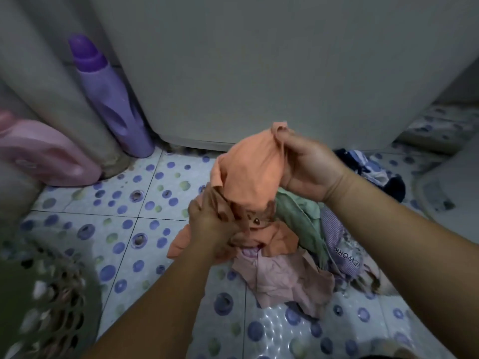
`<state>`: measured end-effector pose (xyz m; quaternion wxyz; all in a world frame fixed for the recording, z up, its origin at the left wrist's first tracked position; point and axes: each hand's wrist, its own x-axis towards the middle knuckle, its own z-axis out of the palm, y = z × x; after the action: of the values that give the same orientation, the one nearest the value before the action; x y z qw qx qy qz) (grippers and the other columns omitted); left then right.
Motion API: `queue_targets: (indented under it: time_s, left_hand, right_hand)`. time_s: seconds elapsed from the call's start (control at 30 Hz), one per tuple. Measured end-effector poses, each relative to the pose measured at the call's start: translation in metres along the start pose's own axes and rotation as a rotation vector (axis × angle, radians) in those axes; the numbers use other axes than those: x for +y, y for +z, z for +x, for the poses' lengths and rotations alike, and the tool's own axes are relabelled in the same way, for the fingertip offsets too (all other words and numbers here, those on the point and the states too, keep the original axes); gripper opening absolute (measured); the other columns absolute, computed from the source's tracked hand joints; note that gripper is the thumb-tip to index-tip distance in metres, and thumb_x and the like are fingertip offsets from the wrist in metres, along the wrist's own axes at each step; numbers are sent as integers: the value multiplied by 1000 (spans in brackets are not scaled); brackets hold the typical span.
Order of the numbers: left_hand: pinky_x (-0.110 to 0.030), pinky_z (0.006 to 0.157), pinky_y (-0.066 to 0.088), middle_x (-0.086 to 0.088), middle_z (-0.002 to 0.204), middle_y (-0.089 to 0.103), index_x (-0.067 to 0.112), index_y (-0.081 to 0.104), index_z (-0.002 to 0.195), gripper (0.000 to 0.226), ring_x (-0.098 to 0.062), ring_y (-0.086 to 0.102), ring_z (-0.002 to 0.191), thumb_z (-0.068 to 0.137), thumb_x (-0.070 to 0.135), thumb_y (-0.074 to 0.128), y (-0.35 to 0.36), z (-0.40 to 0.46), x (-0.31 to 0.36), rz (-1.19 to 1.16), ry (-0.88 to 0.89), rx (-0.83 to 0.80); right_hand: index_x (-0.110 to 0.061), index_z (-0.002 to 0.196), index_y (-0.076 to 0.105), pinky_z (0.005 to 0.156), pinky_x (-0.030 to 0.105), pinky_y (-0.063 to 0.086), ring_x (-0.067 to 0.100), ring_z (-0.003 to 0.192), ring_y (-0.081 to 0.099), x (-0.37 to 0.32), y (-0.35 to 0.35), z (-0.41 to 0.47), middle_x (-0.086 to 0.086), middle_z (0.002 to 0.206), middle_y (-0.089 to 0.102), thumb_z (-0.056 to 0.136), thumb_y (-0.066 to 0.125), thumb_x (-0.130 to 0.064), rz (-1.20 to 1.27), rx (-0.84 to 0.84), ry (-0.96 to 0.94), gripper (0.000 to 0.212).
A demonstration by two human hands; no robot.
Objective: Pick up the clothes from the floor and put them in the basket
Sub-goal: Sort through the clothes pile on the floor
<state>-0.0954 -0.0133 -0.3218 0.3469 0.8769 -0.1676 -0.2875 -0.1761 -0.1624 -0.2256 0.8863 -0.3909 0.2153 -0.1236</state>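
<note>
An orange garment [250, 172] hangs lifted above a pile of clothes on the tiled floor. My right hand [308, 167] pinches its top edge, and my left hand [215, 224] grips its lower part, which carries a small printed figure. Under it lie a green cloth [298, 216], a pale pink garment [282, 278] and a purple striped piece with lettering [344, 244]. A dark blue striped cloth [373, 167] lies apart at the right. The perforated laundry basket [51, 307] stands at the lower left, with its green rim blurred.
A white appliance [259, 73] fills the back. A purple detergent bottle [108, 94] stands to its left, and a pink bottle [44, 151] lies beside a grey pipe. A white basin edge [445, 193] shows at the right. The floor tiles have blue dots.
</note>
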Motion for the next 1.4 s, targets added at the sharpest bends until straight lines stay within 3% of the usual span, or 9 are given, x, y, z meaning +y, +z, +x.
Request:
queue_targets:
  time_s: [0.13,0.23,0.37,0.5,0.67,0.83,0.97,1.17,1.4]
  left_hand:
    - [-33,76,51,-14,92,65,7,65,87,15,-33,64,94,76,15,72,-7,2,6,-292,-1,-3]
    - [-49,90,53,-18,95,69,12,63,91,21,-36,66,96,72,21,67,-19,8,6,-486,-83,90]
    - [-52,90,51,-13,103,63,22,53,100,22,-36,63,98,80,13,53,-34,9,5,-731,-236,346]
    - [-43,94,54,-3,112,60,32,47,111,42,-27,64,100,75,17,62,-46,9,11,-940,-191,580]
    - [-32,99,51,-5,127,58,13,44,132,62,-20,62,111,77,1,69,-63,14,16,-1103,-38,910]
    - [-31,106,44,-1,142,47,29,32,142,78,-17,54,120,77,11,72,-62,16,0,-860,-103,809]
    - [-29,99,42,-6,146,41,35,27,145,81,-25,49,125,81,7,68,-52,14,-20,-759,-183,642]
    - [-41,74,51,-34,131,50,0,34,141,62,-50,58,105,85,-9,58,-46,-10,-25,-745,-178,410]
    - [-28,95,42,-5,143,46,27,34,144,71,-23,51,120,84,5,65,-70,-26,-7,-759,-173,423]
  right_hand:
    - [-5,93,69,81,34,59,18,86,71,-26,-8,0,10,91,73,74,62,-28,96,-74,-65,31]
    - [-10,104,63,75,33,59,17,83,68,-24,-34,7,6,92,69,93,49,-32,-133,191,-116,28]
    - [-12,106,61,73,31,45,27,91,58,9,-86,6,7,100,61,92,56,-29,-1181,596,2,22]
    - [-13,126,54,95,36,41,30,116,52,47,-103,-8,12,128,55,89,53,-21,-1833,527,-6,38]
    - [-18,129,51,97,37,34,27,120,46,81,-76,2,5,131,52,88,51,-21,-2027,304,-267,41]
    - [-11,137,38,101,38,40,31,123,45,119,-55,35,12,141,40,86,53,-11,-2002,65,-128,53]
    - [-6,150,9,103,41,39,36,127,44,140,-60,58,21,150,27,91,54,-17,-1952,173,212,75]
    - [-4,123,58,89,29,44,29,113,57,141,-39,58,16,124,60,96,43,-18,-1809,132,372,34]
    - [-19,94,57,62,37,56,19,59,67,58,37,37,9,75,68,98,45,-20,-128,126,220,12]
